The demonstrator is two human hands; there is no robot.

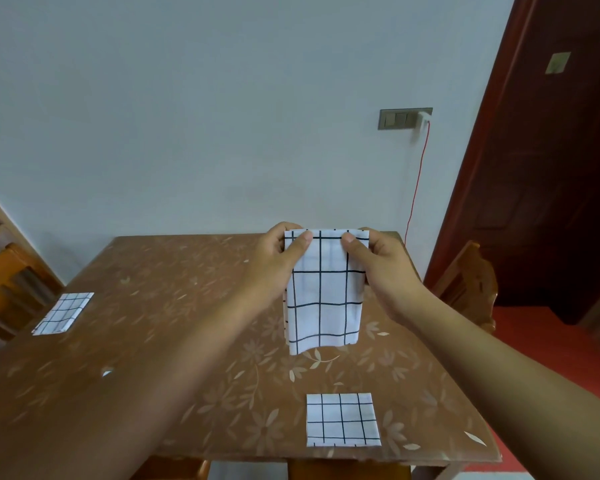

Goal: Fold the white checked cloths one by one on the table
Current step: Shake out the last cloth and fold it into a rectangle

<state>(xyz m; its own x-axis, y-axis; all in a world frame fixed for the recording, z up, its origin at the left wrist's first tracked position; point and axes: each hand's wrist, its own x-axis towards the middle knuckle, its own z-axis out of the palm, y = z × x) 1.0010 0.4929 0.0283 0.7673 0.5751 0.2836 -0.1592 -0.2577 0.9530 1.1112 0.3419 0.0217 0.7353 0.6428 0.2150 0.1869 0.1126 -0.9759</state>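
A white checked cloth (326, 299) hangs in the air above the brown flower-patterned table (187, 323), folded into a narrow panel. My left hand (278, 261) pinches its top left corner and my right hand (381, 268) pinches its top right corner, thumbs on the near side. The lower edge hangs free just above the tabletop. A folded checked cloth (342, 420) lies flat near the front edge of the table. Another checked cloth (63, 313) lies flat at the table's left edge.
Wooden chairs stand at the left (4, 289) and right (471, 282) of the table. A dark red door (548, 168) is at the right. A wall switch plate (404, 118) with a red cable hangs behind the table.
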